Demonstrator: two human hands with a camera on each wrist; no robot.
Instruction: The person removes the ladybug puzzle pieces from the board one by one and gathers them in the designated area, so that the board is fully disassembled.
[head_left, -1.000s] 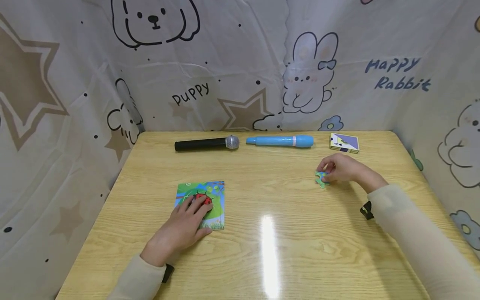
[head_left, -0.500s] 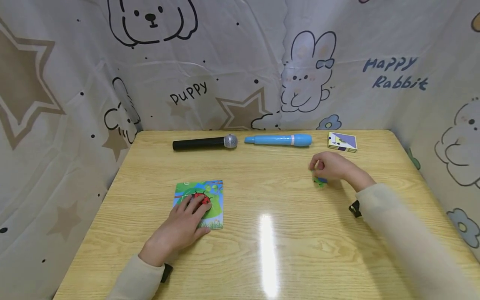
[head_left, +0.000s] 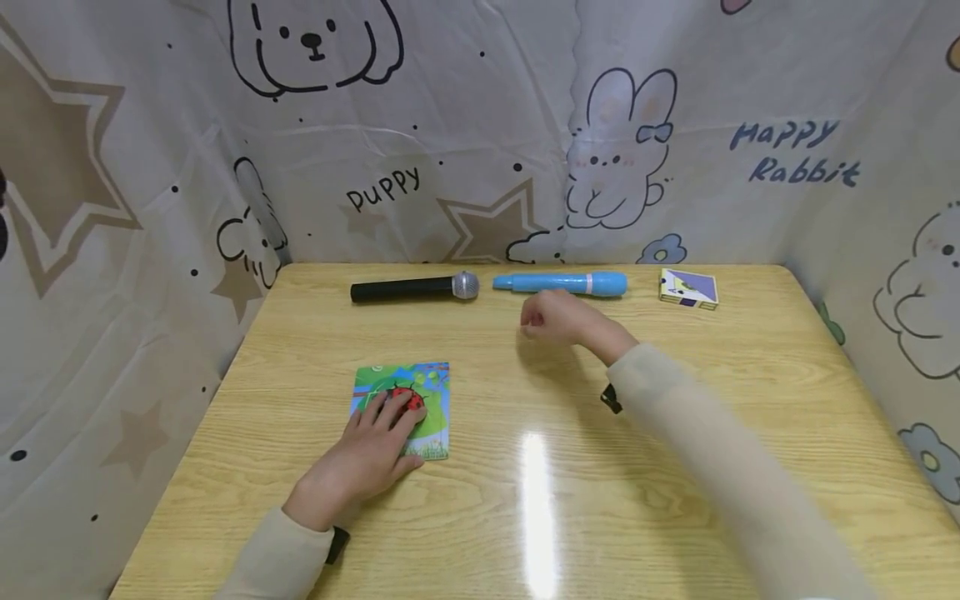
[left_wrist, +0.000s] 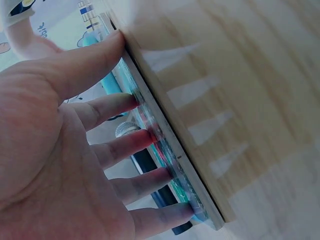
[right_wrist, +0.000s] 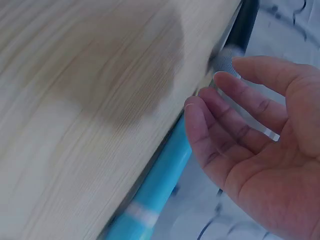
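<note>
My left hand [head_left: 365,450] lies across a thin square board with a ladybug picture [head_left: 431,425], a jigsaw puzzle by its look. In the left wrist view, straight fingertips [left_wrist: 150,135] press on the board's face and the thumb reaches its edge. Over the table, in front of the blue microphone [head_left: 528,283], is my right hand [head_left: 558,318] with curled fingers. The right wrist view shows its palm bare, with thumb and index tips close together. No loose puzzle piece shows in any current view, and I cannot tell whether these fingers hide one.
A black microphone [head_left: 405,289] with a silver head lies at the table's back edge, left of the blue one. At the back right is a playing-card box [head_left: 688,287]. A printed cloth [head_left: 480,125] hangs behind and beside the wooden table [head_left: 480,517].
My right hand has moved left from the table's right side. The small blue-green puzzle piece it pinched there no longer shows. My left hand has stayed on the board.
</note>
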